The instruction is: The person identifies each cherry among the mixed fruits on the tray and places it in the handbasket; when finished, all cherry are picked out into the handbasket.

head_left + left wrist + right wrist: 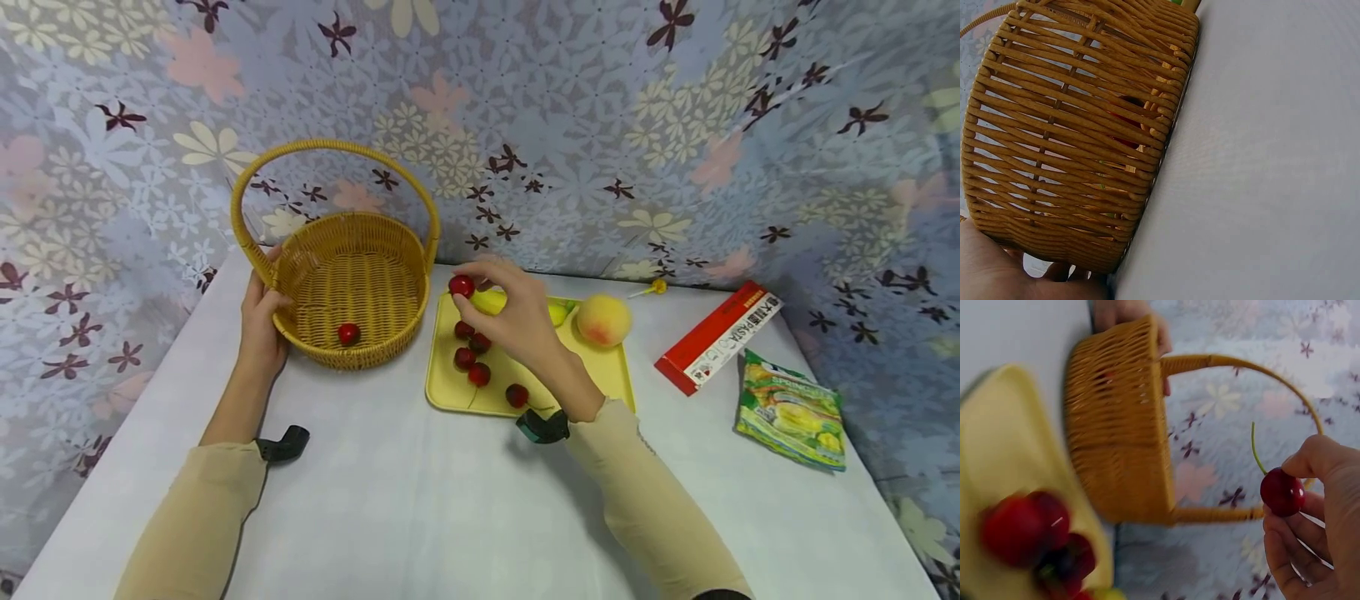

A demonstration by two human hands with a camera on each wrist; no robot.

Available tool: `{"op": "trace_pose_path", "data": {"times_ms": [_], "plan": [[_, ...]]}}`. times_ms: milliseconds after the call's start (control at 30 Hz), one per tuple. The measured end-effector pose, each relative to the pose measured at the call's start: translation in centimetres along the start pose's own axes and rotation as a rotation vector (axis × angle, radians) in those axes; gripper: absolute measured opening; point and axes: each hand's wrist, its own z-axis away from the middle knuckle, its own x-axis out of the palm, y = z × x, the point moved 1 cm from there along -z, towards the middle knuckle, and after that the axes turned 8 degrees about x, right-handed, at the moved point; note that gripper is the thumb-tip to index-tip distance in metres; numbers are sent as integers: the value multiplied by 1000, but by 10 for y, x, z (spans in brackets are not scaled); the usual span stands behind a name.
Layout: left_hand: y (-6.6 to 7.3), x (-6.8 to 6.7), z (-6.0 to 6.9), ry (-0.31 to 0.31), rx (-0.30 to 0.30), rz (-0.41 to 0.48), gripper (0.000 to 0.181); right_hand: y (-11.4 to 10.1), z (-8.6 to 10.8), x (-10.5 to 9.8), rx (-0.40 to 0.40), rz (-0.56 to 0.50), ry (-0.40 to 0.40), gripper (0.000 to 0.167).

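Note:
A cherry [1282, 492] with a green stem is pinched between the thumb and fingers of my right hand [513, 315], above the back left of the yellow tray [436, 367]. My left hand [261, 321] grips the left rim of the woven basket [390, 354], its thumb over the edge. Inside the basket lies one cherry [348, 334]; in the left wrist view it shows only in part through the weave. On the tray are several cherries [465, 358], a peach [603, 320] at the back right, and a yellow-green item [558, 312] partly hidden behind my right hand.
Right of the tray lie a lollipop [649, 288], a red and white pasta box [718, 337] and a green food packet [790, 412]. The basket's tall handle [330, 143] arches over it. A floral cloth [525, 125] hangs behind the white table [360, 500].

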Motion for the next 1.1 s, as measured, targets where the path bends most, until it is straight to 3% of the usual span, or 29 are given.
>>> {"op": "trace_pose_path", "data": {"times_ms": [167,367,633,733,900,1100], "plan": [[0,0,0,-9,1,-2,78,-21,-26,15,-47,-4,-40,30],[1,-2,0,-5,-6,1,78,-37,-50,38,-50,-10,-104,32],[1,1,-1,-3,2,5,78,-54,-70,64,-78,92,-107,31],[0,2,-3,-5,12,-11,77,-57,-78,71,-31,116,-131,35],[-3,2,-3,-13,11,-2,78,-53,-73,72,63,211,-221,41],[-3,0,-2,-6,16,5,79,-37,-43,59,42,205,-214,34]]}}
